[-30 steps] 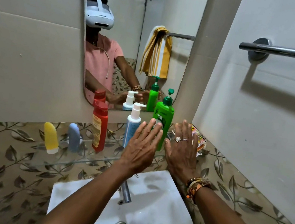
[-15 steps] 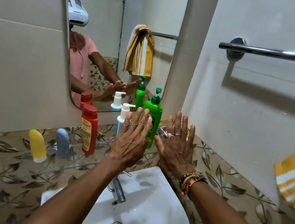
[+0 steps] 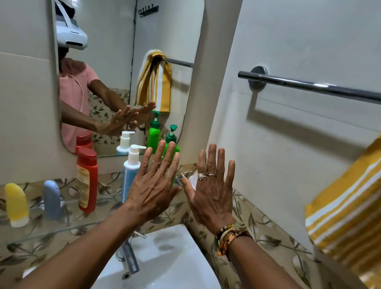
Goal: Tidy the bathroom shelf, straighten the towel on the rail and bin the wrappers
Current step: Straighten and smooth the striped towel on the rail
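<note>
My left hand (image 3: pixel 153 186) and my right hand (image 3: pixel 212 191) are held up flat, fingers spread, holding nothing, in front of the glass shelf (image 3: pixel 49 229). On the shelf stand a yellow bottle (image 3: pixel 16 204), a grey-blue bottle (image 3: pixel 52 199), a red bottle (image 3: pixel 86 180), a blue pump bottle (image 3: pixel 130 174) and a green pump bottle (image 3: pixel 171 141), mostly hidden behind my left hand. A crumpled wrapper (image 3: pixel 189 178) shows between my hands. A yellow striped towel (image 3: pixel 367 196) hangs bunched at the right end of the chrome rail (image 3: pixel 320 87).
A white sink (image 3: pixel 175 275) with a metal tap (image 3: pixel 130 258) lies below my arms. A mirror (image 3: pixel 117 31) on the wall reflects a person in a headset. Leaf-patterned tiles run behind the shelf.
The view has swung right and up, bringing the towel and more of the rail into sight. Both hands have risen slightly and stay spread.
</note>
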`<state>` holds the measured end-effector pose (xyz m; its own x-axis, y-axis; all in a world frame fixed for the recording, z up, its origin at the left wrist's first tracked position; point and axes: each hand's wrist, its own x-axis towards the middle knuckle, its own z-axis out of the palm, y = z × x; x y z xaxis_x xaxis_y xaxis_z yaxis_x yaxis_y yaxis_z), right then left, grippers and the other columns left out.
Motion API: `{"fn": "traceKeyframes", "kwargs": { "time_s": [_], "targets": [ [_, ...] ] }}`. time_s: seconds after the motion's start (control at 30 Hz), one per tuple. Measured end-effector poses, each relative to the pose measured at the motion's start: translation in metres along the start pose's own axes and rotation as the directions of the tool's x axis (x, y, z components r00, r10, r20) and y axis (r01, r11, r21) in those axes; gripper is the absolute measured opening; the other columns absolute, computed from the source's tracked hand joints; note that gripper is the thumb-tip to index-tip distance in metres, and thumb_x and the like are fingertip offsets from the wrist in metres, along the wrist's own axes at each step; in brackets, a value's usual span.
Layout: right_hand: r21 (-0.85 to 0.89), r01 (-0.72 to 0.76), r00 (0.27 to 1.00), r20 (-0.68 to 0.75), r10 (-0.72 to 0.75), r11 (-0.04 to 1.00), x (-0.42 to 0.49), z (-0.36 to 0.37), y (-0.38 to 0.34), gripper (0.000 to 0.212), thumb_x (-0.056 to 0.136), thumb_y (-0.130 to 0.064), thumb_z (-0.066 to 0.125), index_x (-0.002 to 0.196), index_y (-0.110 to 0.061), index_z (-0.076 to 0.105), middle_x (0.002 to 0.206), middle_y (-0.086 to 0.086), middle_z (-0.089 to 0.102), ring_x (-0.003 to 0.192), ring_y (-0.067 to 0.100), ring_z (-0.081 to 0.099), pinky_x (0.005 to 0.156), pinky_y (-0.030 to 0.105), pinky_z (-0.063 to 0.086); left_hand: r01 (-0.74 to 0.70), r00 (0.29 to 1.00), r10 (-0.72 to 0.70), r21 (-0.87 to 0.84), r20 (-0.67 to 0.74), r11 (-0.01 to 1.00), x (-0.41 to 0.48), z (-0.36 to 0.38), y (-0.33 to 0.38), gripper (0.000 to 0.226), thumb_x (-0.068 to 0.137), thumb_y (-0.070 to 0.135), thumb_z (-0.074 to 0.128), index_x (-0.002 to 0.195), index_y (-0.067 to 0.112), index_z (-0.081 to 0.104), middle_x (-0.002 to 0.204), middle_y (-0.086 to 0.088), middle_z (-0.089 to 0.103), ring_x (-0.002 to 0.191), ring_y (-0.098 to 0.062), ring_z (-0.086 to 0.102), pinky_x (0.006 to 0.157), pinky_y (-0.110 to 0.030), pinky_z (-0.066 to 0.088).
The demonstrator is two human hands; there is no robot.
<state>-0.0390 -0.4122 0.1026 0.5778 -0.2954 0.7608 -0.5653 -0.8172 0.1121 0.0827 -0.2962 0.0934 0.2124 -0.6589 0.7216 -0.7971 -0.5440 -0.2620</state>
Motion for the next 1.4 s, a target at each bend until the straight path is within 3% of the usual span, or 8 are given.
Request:
{"fn": "traceKeyframes", "kwargs": {
  "time_s": [0.17, 0.43, 0.63, 0.93, 1.07, 1.17, 1.3, 1.4],
  "targets": [
    [0.044, 0.016, 0.995, -0.094, -0.011, 0.999, -0.005, -0.02, 0.011, 0.086, 0.09, -0.055, 0.053, 0.153, -0.009, 0.016, 0.162, 0.019, 0.014, 0.15, 0.036, 0.011, 0.116, 0.06, 0.017, 0.043, 0.999, -0.043, 0.003, -0.011, 0.999, 0.0, -0.009, 0.008, 0.085, 0.092, 0.057, 0.036, 0.155, 0.003, 0.02, 0.164, -0.023, 0.006, 0.152, -0.039, 0.005, 0.121, -0.056, 0.005],
    [0.016, 0.038, 0.991, -0.129, -0.036, 0.999, -0.022, -0.05, 0.035, 0.086, 0.088, -0.055, 0.055, 0.152, -0.007, 0.026, 0.162, 0.02, 0.016, 0.15, 0.037, 0.015, 0.116, 0.059, 0.013, 0.052, 0.998, -0.052, 0.018, -0.021, 0.998, -0.003, -0.039, 0.035, 0.083, 0.095, 0.059, 0.029, 0.155, 0.003, 0.019, 0.165, -0.022, 0.006, 0.153, -0.038, 0.003, 0.121, -0.055, 0.006],
    [0.043, 0.046, 0.99, -0.133, -0.04, 0.998, -0.03, -0.079, 0.053, 0.081, 0.092, -0.052, 0.047, 0.154, -0.006, 0.022, 0.163, 0.019, 0.011, 0.151, 0.035, 0.007, 0.118, 0.06, 0.011, 0.083, 0.993, -0.085, -0.031, -0.077, 0.996, 0.007, -0.065, 0.061, 0.083, 0.097, 0.058, 0.034, 0.156, 0.004, 0.013, 0.165, -0.022, 0.001, 0.153, -0.037, -0.005, 0.123, -0.053, -0.001],
    [-0.013, 0.009, 0.987, -0.163, -0.011, 1.0, -0.054, -0.119, 0.069, 0.079, 0.091, -0.052, 0.043, 0.152, -0.004, 0.028, 0.161, 0.02, 0.017, 0.15, 0.036, 0.014, 0.117, 0.059, 0.01, 0.03, 0.994, -0.038, -0.08, -0.101, 0.996, 0.012, -0.097, 0.092, 0.085, 0.096, 0.062, 0.02, 0.156, 0.002, 0.016, 0.165, -0.023, 0.002, 0.152, -0.04, -0.001, 0.121, -0.051, -0.009],
    [-0.059, -0.038, 0.988, -0.15, 0.029, 0.998, -0.059, -0.134, 0.07, 0.078, 0.093, -0.052, 0.042, 0.153, -0.005, 0.027, 0.162, 0.019, 0.015, 0.151, 0.035, 0.012, 0.118, 0.059, 0.01, -0.036, 0.992, 0.018, -0.132, -0.129, 0.991, 0.013, -0.106, 0.097, 0.085, 0.095, 0.061, 0.018, 0.155, 0.0, 0.02, 0.164, -0.023, 0.005, 0.152, -0.04, 0.0, 0.122, -0.054, -0.003],
    [-0.091, -0.08, 0.988, -0.137, 0.067, 0.993, -0.064, -0.148, 0.066, 0.077, 0.094, -0.051, 0.042, 0.154, -0.006, 0.025, 0.162, 0.019, 0.013, 0.151, 0.034, 0.01, 0.118, 0.059, 0.011, -0.082, 0.988, 0.06, -0.15, -0.145, 0.985, 0.013, -0.112, 0.093, 0.084, 0.096, 0.06, 0.026, 0.154, 0.0, 0.023, 0.164, -0.023, 0.007, 0.152, -0.04, 0.001, 0.122, -0.055, 0.001],
    [-0.153, -0.123, 0.983, -0.153, 0.099, 0.98, -0.073, -0.168, 0.061, 0.079, 0.092, -0.049, 0.05, 0.154, -0.006, 0.025, 0.162, 0.019, 0.014, 0.151, 0.034, 0.01, 0.119, 0.057, 0.006, -0.103, 0.989, 0.077, -0.207, -0.127, 0.973, 0.014, -0.122, 0.085, 0.09, 0.093, 0.055, 0.051, 0.156, 0.002, 0.016, 0.165, -0.022, 0.001, 0.152, -0.039, -0.004, 0.122, -0.058, 0.007],
    [-0.189, -0.162, 0.978, -0.158, 0.133, 0.968, -0.085, -0.187, 0.058, 0.079, 0.093, -0.049, 0.051, 0.154, -0.007, 0.025, 0.163, 0.018, 0.014, 0.151, 0.033, 0.01, 0.12, 0.056, 0.004, -0.139, 0.985, 0.106, -0.266, -0.136, 0.954, 0.012, -0.133, 0.088, 0.089, 0.093, 0.055, 0.048, 0.155, 0.001, 0.016, 0.165, -0.021, 0.001, 0.152, -0.039, -0.005, 0.122, -0.058, 0.004]
  ]
}}
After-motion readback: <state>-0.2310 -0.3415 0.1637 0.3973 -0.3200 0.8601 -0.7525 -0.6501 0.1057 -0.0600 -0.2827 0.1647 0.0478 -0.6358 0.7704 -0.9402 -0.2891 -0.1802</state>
